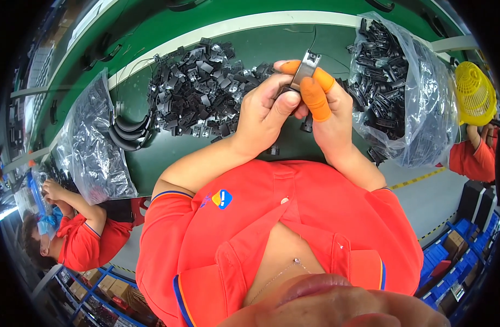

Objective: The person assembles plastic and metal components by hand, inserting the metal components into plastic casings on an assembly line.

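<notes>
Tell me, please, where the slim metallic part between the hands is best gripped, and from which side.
Probably around the middle of the slim metallic part, pinched from left and right: its body is long and narrow, and its upper end projects beyond the right hand.

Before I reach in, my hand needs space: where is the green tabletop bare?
Far side, between the black pile, white edge and held part; front left, between the curved bands and left forearm. Crowded: the pile and the bag of pieces at right.
</notes>
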Demonstrator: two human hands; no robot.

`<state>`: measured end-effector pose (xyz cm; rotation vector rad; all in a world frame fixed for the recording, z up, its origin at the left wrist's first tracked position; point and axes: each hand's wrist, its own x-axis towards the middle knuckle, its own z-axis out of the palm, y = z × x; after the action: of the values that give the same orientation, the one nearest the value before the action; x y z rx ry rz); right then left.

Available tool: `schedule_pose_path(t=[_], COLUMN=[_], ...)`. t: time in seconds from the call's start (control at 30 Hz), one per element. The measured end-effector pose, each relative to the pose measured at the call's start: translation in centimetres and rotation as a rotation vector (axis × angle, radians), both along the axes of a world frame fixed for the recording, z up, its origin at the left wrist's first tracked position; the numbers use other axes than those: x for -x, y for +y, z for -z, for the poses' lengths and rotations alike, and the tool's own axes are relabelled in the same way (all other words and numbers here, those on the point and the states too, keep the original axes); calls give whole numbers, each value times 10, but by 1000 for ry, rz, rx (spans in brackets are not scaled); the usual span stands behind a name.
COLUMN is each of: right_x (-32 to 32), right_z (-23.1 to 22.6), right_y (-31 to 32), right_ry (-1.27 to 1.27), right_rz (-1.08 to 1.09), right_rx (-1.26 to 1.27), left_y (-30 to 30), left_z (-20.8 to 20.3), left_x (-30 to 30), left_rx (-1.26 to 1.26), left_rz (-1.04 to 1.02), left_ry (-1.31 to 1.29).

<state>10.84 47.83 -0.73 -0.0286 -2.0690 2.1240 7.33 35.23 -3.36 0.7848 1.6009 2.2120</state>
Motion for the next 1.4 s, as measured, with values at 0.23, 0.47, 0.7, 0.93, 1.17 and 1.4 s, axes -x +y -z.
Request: schedule_pose_path(t=[0.23, 0.47, 0.7, 0.93, 1.17, 1.4], right_x=[1, 1, 0, 4, -19, -8], right_z=[-6, 6, 23, 3, 36, 36], right_y=[9, 17, 24, 31, 19, 7], right_ry=[-3, 259, 475, 523, 307, 192], right_rz=[-267, -126, -158, -225, -65, -222], right_rx=[270, -381, -518, -665, -424, 235], left_y=[-7, -10, -8, -4, 5, -1], left_z=[-3, 0, -5, -27, -23, -20], left_x=[4, 7, -2, 6, 0, 6], left_rx=[60, 86, 351, 298, 481, 595], left_rz=[178, 206, 15, 427, 153, 115], left_ry=[-35, 38, 453, 48, 269, 303])
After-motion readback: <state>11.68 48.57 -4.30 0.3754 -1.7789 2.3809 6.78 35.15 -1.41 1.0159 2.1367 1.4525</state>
